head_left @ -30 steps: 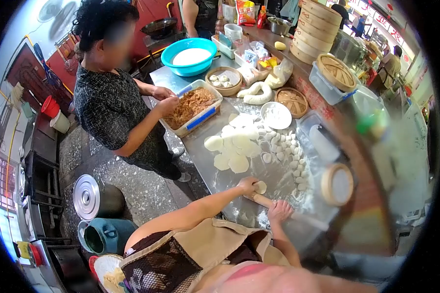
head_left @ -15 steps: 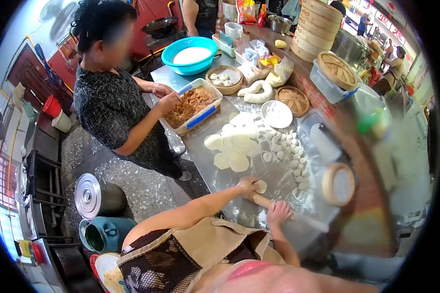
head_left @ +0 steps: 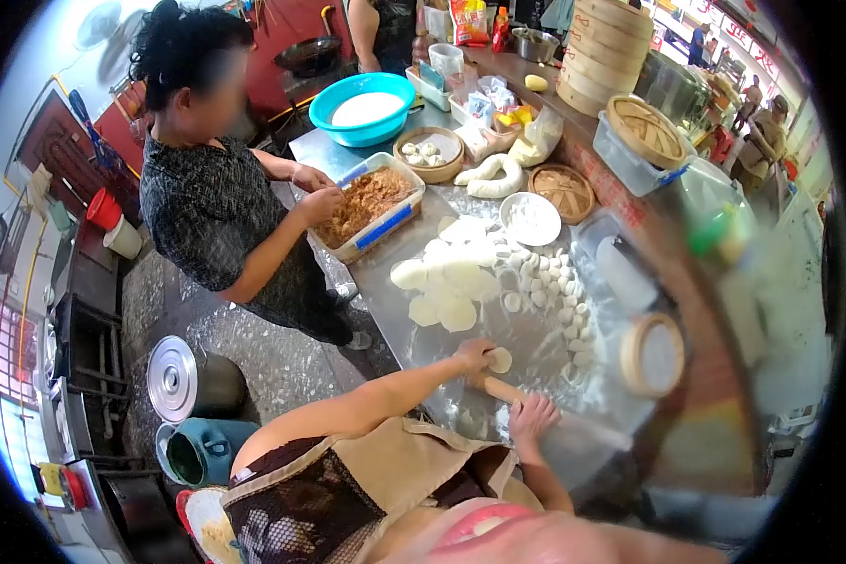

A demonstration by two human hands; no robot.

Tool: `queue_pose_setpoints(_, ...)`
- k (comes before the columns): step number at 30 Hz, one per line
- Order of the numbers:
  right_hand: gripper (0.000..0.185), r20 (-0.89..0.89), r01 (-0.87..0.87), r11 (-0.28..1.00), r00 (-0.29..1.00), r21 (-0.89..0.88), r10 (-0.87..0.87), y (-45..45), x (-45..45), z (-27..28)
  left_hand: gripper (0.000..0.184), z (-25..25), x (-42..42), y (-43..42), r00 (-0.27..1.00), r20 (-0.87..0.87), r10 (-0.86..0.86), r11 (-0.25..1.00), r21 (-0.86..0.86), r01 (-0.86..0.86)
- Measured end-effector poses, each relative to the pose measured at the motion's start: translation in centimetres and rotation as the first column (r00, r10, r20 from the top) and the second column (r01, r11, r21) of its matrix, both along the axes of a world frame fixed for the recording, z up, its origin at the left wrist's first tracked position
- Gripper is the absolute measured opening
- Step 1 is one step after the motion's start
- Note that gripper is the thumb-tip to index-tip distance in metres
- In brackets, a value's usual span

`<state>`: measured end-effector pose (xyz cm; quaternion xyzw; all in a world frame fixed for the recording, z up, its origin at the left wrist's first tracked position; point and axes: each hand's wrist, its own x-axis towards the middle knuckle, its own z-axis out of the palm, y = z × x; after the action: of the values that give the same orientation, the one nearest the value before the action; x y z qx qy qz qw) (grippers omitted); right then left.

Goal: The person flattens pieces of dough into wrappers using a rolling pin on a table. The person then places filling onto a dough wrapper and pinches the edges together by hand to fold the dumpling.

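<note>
My left hand [head_left: 476,356] pinches the edge of a small round dough wrapper [head_left: 500,360] on the floured steel table. A wooden rolling pin [head_left: 505,391] lies just below that wrapper. My right hand [head_left: 534,417] is closed over the pin's middle, and its far end is blurred. Beyond my hands, thin rolled wrappers [head_left: 446,277] overlap in a pile. To their right, several small dough pieces [head_left: 540,282] are scattered in flour.
A co-worker [head_left: 202,179] stands at left, hands over a tub of filling [head_left: 371,202]. Behind are a blue basin [head_left: 327,111], a white bowl of flour [head_left: 531,219], a dough ring [head_left: 491,177] and stacked bamboo steamers [head_left: 603,56]. Metal pot [head_left: 197,381] stands on the floor.
My right hand and the rolling pin have shifted very slightly. The left hand stays on the wrapper. The co-worker's hands remain over the filling tub.
</note>
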<state>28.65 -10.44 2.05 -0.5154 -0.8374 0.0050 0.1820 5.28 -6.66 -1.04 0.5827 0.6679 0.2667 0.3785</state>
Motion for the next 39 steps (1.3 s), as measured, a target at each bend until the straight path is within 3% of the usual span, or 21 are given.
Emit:
queue_pose_setpoints(2,0.042,0.006,0.014,0.999,1.0,-0.052,-0.013,0.2,-0.3,0.1,0.031,0.0,-0.3,0.3,1.0,0.011,-0.008,1.0,-0.023,0.008)
queue_pose_setpoints(4,0.042,0.023,0.011,1.0,1.0,-0.007,-0.011,0.1,-0.2,0.0,0.031,0.1,-0.2,0.4,0.998,-0.052,-0.023,1.0,0.002,0.023)
queue_pose_setpoints(14,0.043,0.007,0.006,0.997,1.0,0.071,-0.007,0.1,-0.2,-0.2,0.033,1.1,-0.1,0.3,0.999,-0.044,-0.026,1.0,0.002,0.027)
queue_pose_setpoints(20,0.045,0.034,0.029,0.999,0.999,-0.043,-0.027,0.1,0.2,-0.8,0.033,1.4,-0.1,0.2,0.999,-0.03,-0.036,0.998,-0.048,0.034)
queue_pose_setpoints(24,0.043,-0.006,0.028,0.999,1.0,0.031,-0.028,0.6,-0.5,-0.4,0.028,0.5,-0.2,1.4,0.99,-0.134,-0.034,0.996,0.083,0.046)
queue_pose_setpoints(25,0.042,-0.002,0.066,0.998,0.998,0.004,-0.066,0.2,-0.3,-0.6,0.024,2.2,0.1,2.6,0.975,-0.222,-0.023,0.999,-0.052,0.012)
queue_pose_setpoints(26,0.038,-0.007,0.115,0.985,0.993,-0.125,-0.117,0.6,-0.5,-1.1,0.022,0.8,0.0,4.1,0.931,-0.359,-0.068,0.997,-0.007,0.071)
queue_pose_setpoints(27,0.035,0.059,0.141,0.975,0.989,-0.172,-0.132,1.0,-0.6,-1.4,0.023,-1.8,-0.3,5.7,0.966,-0.236,0.104,0.992,0.094,-0.084)
queue_pose_setpoints(28,0.025,0.007,0.1,0.995,0.995,-0.027,-0.1,1.5,-0.4,-1.7,0.024,-3.1,0.2,7.0,0.927,-0.315,0.201,0.963,0.24,-0.127)
queue_pose_setpoints(29,0.024,-0.032,0.075,0.997,0.997,0.008,-0.074,2.0,-0.5,-1.5,0.025,0.0,0.8,8.0,0.959,-0.199,0.201,0.978,-0.015,-0.208)
queue_pose_setpoints(30,0.029,0.022,0.129,0.988,0.992,-0.08,-0.128,2.3,-0.7,-1.0,0.024,0.6,2.2,7.9,0.951,-0.217,0.219,0.975,0.072,-0.208)
queue_pose_setpoints(31,0.027,0.072,0.176,0.974,0.983,-0.144,-0.167,2.4,-1.0,-0.8,0.027,1.4,3.4,7.5,0.978,-0.124,0.166,0.986,0.003,-0.167)
queue_pose_setpoints(32,0.027,0.01,0.186,0.976,0.982,-0.116,-0.187,2.4,-1.3,0.0,0.029,0.7,4.1,6.4,0.991,-0.136,-0.003,1.0,-0.022,0.0)
queue_pose_setpoints(33,0.025,0.084,0.299,0.923,0.954,-0.242,-0.287,2.7,-1.8,0.3,0.031,0.2,4.7,5.5,0.976,-0.144,-0.161,0.987,-0.019,0.16)
queue_pose_setpoints(35,0.025,0.185,0.415,0.856,0.909,-0.308,-0.374,4.5,-2.0,-0.5,0.03,0.6,5.9,3.6,0.97,-0.102,-0.222,0.967,-0.149,0.206)
queue_pose_setpoints(37,0.028,0.174,0.424,0.823,0.906,-0.378,-0.387,7.9,-2.6,-1.1,0.03,1.1,5.8,5.6,0.96,-0.089,-0.264,0.943,-0.232,0.238)
queue_pose_setpoints(39,0.029,0.126,0.384,0.701,0.912,-0.601,-0.391,12.5,-3.4,1.1,0.029,1.0,5.7,8.5,0.913,-0.143,-0.383,0.899,-0.286,0.332)
